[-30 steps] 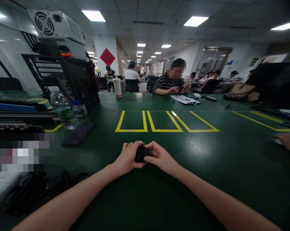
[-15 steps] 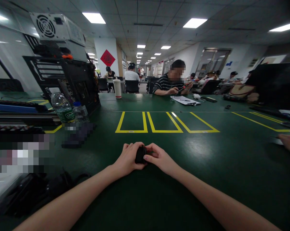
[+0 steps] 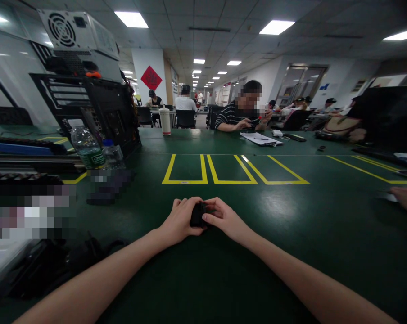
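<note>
Small black box (image 3: 196,217), one, plain, dark all over, about the size of the grip that encloses it; sides largely hidden by fingers, identity not readable. Location: between both hands, just over or on the green table (image 3: 203,279), on the near side of the yellow tape (image 3: 185,182); whether its underside touches the tabletop cannot be told. Left hand (image 3: 179,219): curled around the box's left side, fingers over the far edge, thumb at the near edge. Right hand (image 3: 226,221): thumb and fingers pinching the right edge; how firmly, not shown. Handling, by judgement: light, stiff, probably hard plastic; a smooth finish may slip under dry fingertips; modest fragility, mainly at any seam or thin edge. Recommended hold: left hand cupping the body, right thumb and fingers on the edge, squeezing gently.
</note>
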Available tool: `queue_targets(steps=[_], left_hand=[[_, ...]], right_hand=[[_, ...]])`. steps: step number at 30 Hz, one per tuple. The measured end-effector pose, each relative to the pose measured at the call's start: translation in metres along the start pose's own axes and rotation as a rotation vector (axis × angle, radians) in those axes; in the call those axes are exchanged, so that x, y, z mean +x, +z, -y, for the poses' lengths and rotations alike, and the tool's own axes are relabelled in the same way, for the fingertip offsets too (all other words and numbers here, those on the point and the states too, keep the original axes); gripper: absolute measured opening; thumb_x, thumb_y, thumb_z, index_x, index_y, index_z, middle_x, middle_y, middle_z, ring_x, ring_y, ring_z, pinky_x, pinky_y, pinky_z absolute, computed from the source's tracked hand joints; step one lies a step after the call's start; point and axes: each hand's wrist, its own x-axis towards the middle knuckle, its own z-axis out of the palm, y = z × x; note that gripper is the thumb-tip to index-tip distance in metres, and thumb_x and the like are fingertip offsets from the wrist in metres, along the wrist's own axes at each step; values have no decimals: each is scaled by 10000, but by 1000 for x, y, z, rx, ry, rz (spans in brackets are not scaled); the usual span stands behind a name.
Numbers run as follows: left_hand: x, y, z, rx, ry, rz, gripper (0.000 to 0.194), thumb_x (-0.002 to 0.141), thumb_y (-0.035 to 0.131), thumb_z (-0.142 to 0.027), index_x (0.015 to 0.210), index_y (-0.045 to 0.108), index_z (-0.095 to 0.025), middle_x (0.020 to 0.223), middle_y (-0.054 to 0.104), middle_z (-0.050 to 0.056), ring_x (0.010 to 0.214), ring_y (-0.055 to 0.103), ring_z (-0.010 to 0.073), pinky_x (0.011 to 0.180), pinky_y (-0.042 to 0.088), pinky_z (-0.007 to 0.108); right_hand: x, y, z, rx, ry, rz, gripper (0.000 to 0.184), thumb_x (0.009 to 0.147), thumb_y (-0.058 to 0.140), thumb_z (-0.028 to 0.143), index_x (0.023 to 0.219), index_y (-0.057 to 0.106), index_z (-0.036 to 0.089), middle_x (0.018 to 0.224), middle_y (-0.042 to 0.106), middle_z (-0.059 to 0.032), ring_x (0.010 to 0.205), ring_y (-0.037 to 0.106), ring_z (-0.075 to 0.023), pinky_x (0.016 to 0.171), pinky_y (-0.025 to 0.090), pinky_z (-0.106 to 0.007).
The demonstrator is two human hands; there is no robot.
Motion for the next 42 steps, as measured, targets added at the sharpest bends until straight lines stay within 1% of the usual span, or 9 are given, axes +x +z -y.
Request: queue_targets(steps=[6,12,18,21,24,26,31,37,42], left_hand=[[-1,1,2,6,8,8,500,682,609,-309,1105,359,-219,1055,495,51,940,477,221,812,312,354],[-1,0,2,32,19,6,504,684,608,-316,1108,356,-214,1045,498,53,937,476,222,811,307,355],[-1,3,5,23,24,0,510,681,609,-315,1110,352,-219,1047,499,47,939,477,224,811,302,354],[1,9,10,35,29,-18,526,663,621,-306,1104,348,-220,1036,499,42,920,480,225,795,303,351],[2,12,12,61,17,-55,553,621,652,-282,1084,356,-215,1016,503,43,899,484,232,783,301,353],[1,11,12,52,22,-30,552,634,640,-285,1098,348,-215,1027,500,47,904,484,230,782,303,349],[0,5,6,40,24,-22,518,667,614,-327,1100,354,-214,1028,506,51,914,490,230,784,306,352],[0,5,5,32,22,-17,519,673,612,-328,1108,352,-219,1035,511,50,923,492,232,793,308,360],[0,3,5,28,24,-7,512,681,606,-323,1111,349,-217,1040,504,50,926,490,226,802,310,359]], right_hand=[[-6,0,5,13,-27,70,289,703,598,222,945,440,216,1015,507,-6,958,528,-175,822,454,-358],[-5,0,6,2,-44,37,181,761,526,270,914,460,201,946,513,-9,912,538,-165,791,458,-344],[-3,1,4,-38,-20,16,228,771,509,278,979,442,214,975,500,-20,900,540,-169,779,463,-348],[-3,0,3,-22,-36,71,227,765,518,250,972,436,205,971,505,-21,894,546,-167,783,461,-353],[-5,-1,3,44,-58,121,303,711,586,183,962,417,208,990,499,-13,930,539,-163,807,454,-341],[-5,-2,3,69,-60,123,313,702,596,174,956,417,213,1008,492,-9,951,530,-159,820,449,-334],[-4,-1,4,19,-81,54,158,774,510,247,917,457,203,931,499,-2,874,548,-146,761,467,-316],[-1,-2,4,-30,-17,28,251,759,531,263,986,446,203,1007,496,-28,927,533,-174,800,457,-356],[-1,-4,2,16,-42,102,248,741,557,231,960,448,193,989,505,-22,923,540,-168,805,457,-347]])
